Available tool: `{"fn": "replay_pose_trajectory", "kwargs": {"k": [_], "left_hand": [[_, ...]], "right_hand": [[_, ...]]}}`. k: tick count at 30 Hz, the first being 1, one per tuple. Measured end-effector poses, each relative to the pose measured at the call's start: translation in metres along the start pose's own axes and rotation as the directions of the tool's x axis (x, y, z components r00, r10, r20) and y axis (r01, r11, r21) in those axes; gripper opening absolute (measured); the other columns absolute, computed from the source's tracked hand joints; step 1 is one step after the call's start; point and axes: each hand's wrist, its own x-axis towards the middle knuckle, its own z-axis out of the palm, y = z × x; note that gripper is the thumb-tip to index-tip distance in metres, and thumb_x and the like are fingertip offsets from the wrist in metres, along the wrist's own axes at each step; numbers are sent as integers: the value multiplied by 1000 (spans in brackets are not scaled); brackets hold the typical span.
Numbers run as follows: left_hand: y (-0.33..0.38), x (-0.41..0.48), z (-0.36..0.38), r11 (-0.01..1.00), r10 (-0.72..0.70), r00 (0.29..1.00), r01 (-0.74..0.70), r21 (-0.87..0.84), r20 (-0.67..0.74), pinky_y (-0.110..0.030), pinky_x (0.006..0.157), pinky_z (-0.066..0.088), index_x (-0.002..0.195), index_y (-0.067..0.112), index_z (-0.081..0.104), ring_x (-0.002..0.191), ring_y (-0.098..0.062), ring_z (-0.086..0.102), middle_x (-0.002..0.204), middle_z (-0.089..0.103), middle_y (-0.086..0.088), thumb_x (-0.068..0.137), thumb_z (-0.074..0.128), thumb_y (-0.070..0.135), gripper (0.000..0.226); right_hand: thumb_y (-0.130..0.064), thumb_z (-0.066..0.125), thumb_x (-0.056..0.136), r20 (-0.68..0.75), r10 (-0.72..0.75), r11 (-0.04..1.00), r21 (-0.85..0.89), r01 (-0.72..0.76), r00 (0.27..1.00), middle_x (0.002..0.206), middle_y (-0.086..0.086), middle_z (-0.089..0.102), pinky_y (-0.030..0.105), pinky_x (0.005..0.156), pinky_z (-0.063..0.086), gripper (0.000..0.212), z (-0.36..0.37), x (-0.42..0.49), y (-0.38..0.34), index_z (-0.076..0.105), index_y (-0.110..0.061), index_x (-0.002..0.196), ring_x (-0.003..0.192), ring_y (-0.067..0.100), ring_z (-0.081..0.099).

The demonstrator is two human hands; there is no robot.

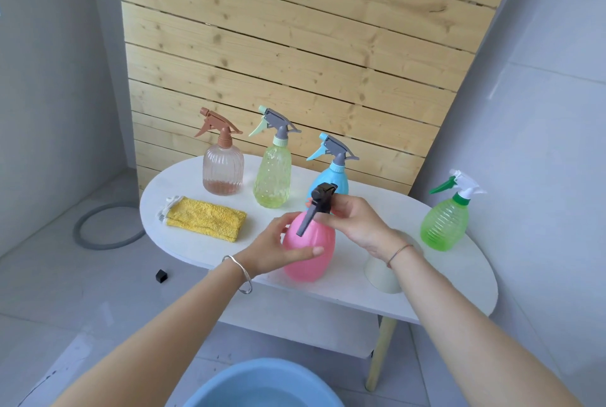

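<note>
Floor, far left: grey rubber ring (108, 226), lying flat; a small black cube (160, 276) near the table edge.

White oval table top (426, 291), set before a pale wooden plank wall (295, 45). It holds, from the left:

1. Folded yellow terry cloth (206, 218), flat, near the left end.
2. Clear ribbed spray bottle with brown trigger head (223, 170), upright at the back, a little liquid at the bottom.
3. Yellow-green textured spray bottle with grey and mint trigger head (272, 173), upright, just right of item 2.
4. Pink plastic spray bottle (310, 255), upright near the front edge, roughly at the table's middle. The left hand (278, 249) grips its body, thumb across the front and fingers wrapped round the far side. A silver bangle (241, 275) is on that wrist.
5. Black trigger spray head (319, 201), sitting at the pink bottle's neck with its lever pointing down and left. The right hand (354, 223) holds it, fingers curled round its rear.
6. Sky-blue spray bottle with grey and blue trigger head (339, 177), upright behind the pink bottle, partly covered by the black head.
7. Cream cup-like vessel (380, 275), at the front edge, partly hidden by the right wrist.
8. Green ribbed spray bottle with white and green trigger head (444, 223), upright, near the right end.

Below, nearest the camera: blue plastic basin (262, 387), rim only partly in view.
</note>
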Motion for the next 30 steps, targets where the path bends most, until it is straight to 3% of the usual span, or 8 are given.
{"fn": "replay_pose_trajectory", "kwargs": {"k": [4, 7, 9, 13, 18, 22, 27, 30], "left_hand": [[-4, 1, 5, 992, 42, 996, -50, -120, -74, -35, 99, 49, 129, 31, 48, 114, -12, 59, 126, 60, 6, 54, 82, 61, 88], [0, 1, 1, 997, 30, 998, -33, -76, -47, -29, 103, 44, 124, 38, 53, 116, -7, 56, 125, 60, 7, 61, 75, 62, 71], [3, 0, -1, 994, 18, 1000, -17, -107, 5, -25, 102, 45, 130, 34, 50, 117, -5, 57, 126, 60, 10, 70, 74, 52, 67], [3, -1, 2, 989, 22, 1000, -25, -147, -19, -15, 89, 48, 129, 26, 53, 108, 1, 60, 123, 63, 8, 80, 78, 28, 55], [2, 2, 4, 987, 29, 998, -38, -156, -57, -12, 81, 49, 122, 27, 56, 98, 6, 62, 117, 65, 8, 81, 77, 21, 47], [3, 3, 5, 982, 10, 998, -22, -186, -65, -12, 81, 49, 122, 23, 57, 98, 1, 62, 117, 66, 4, 82, 75, 21, 44], [6, 6, 5, 985, 0, 997, -14, -173, -78, -12, 80, 50, 122, 22, 58, 105, -9, 62, 117, 66, 3, 82, 75, 23, 43], [20, 12, 5, 985, 30, 995, -47, -168, -99, -9, 81, 49, 128, 20, 57, 111, -8, 60, 122, 63, 6, 84, 71, 30, 48]], "right_hand": [[-22, 78, 77, -135, -43, 995, -91, 31, 990, 102, -7, 71, 31, 100, 46, 27, 6, 5, 5, 69, -19, 102, 103, 8, 63], [-25, 71, 84, -35, -1, 999, -51, -1, 999, 101, -5, 69, 27, 95, 47, 20, 5, 6, 2, 68, -17, 102, 99, 8, 62], [-18, 63, 90, 35, 20, 1000, -7, -19, 999, 106, -3, 68, 20, 93, 47, 16, 0, 4, 1, 66, -17, 106, 101, 5, 61], [-11, 60, 91, 67, 4, 1000, 2, -4, 998, 117, 0, 66, 13, 92, 45, 24, -3, 4, 2, 64, -10, 115, 107, 2, 60], [-8, 67, 86, -111, -80, 996, 39, 85, 991, 107, -2, 70, 25, 98, 46, 17, 7, 4, 12, 69, -18, 100, 106, 7, 64], [-13, 70, 84, -246, -110, 993, 16, 118, 963, 104, -2, 72, 38, 102, 47, 14, 16, 3, 17, 70, -23, 94, 106, 12, 65], [-19, 77, 77, -387, -118, 992, -95, 87, 915, 92, 0, 74, 37, 91, 54, 10, 18, 1, 9, 71, -18, 85, 95, 12, 68], [-16, 78, 77, -418, -127, 991, -93, 96, 900, 79, -5, 72, 30, 77, 54, 10, 3, 1, -6, 69, -19, 73, 77, 4, 66]]}}
